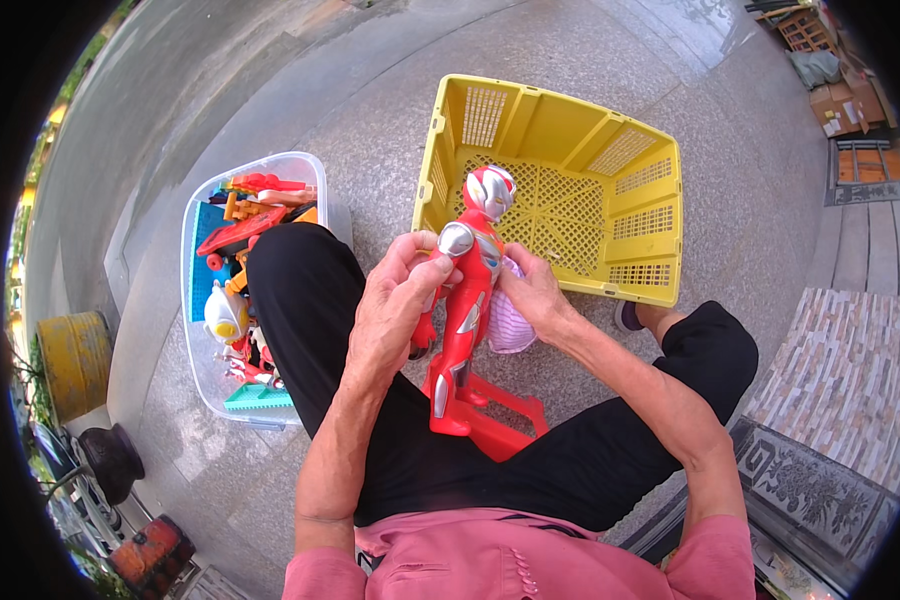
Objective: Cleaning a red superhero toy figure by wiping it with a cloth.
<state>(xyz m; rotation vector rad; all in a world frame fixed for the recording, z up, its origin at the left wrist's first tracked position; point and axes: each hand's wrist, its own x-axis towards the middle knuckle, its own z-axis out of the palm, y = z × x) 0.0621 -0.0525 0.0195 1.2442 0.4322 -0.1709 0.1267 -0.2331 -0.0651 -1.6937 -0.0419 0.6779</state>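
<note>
A red and silver toy superhero figure [481, 259] stands nearly upright between my hands above my lap, its head tipped toward the yellow crate. My left hand [397, 296] grips the figure's arm at the side, thumb below the silver shoulder. Against the figure's chest, my right hand [534, 292] holds a bunched lilac striped cloth [511, 322], which hangs under the palm. Its fingertips are partly hidden by the figure. Below the figure's feet, a red plastic object [499, 439] lies between my thighs; its full shape is hidden.
Ahead stands a yellow plastic crate [645, 217] with lattice walls. Left of my knee, a clear plastic bin [195, 375] holds several toys, including a white-headed figure [225, 313]. Pots [109, 461] line the left side. Cardboard boxes [844, 105] and a stone step [810, 465] are at right.
</note>
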